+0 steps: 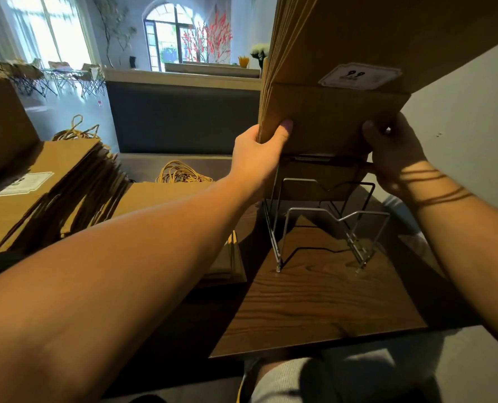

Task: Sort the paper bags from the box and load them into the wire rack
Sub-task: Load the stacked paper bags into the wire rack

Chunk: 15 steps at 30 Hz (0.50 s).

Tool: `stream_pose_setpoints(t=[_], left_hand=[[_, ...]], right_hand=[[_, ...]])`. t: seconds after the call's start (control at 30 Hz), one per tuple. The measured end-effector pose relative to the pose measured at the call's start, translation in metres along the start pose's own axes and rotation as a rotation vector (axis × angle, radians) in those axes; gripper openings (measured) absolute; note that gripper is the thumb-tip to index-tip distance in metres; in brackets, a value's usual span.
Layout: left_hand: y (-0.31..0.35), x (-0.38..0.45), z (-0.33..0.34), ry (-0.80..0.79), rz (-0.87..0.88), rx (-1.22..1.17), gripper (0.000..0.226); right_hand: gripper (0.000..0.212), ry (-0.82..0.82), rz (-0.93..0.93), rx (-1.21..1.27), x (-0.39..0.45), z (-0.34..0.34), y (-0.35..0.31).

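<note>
While the thick stack of flat brown kraft paper bags point(343, 82) hangs upright over the bent silver wire rack point(326, 225), its lower edge sits just above the rack's far slot, at about one o'clock from the view's centre. A white printed label point(359, 76) shows on the near face. The left hand point(259, 152) pinches the stack's lower left corner, thumb on the front and fingers curled behind; the right hand point(393, 152) grips the lower right corner the same way. My guess is that the risk lies in the lowering: the stack is wide and heavy for two corner pinches, so inner bags could slide out, or the bottom edge could catch a wire divider and tip the light rack on the dark wood-grain worktop point(314, 309). More bags with twisted paper handles point(67, 184) lie fanned at nine o'clock, well apart.
</note>
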<state>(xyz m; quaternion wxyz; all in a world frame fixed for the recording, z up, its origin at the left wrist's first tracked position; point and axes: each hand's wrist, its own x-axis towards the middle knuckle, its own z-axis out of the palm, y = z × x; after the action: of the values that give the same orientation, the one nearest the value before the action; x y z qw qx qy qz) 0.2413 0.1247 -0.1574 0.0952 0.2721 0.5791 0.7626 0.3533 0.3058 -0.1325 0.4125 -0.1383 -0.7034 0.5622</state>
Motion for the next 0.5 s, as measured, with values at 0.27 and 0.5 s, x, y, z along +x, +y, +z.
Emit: stream_pose_setpoints(t=[0.27,0.5], left_hand=[[-0.0101,0.0010,-0.0011,-0.063,0.004,0.039,0.022],[-0.0092,0.0057,-0.0043,-0.041,0.100,0.161,0.009]], right_hand=[[0.043,-0.022,0.009,0.040,-0.0022,-0.0056,-0.0021],[0.041,-0.045,-0.015,0.066,-0.0058,-0.0052,0.0009]])
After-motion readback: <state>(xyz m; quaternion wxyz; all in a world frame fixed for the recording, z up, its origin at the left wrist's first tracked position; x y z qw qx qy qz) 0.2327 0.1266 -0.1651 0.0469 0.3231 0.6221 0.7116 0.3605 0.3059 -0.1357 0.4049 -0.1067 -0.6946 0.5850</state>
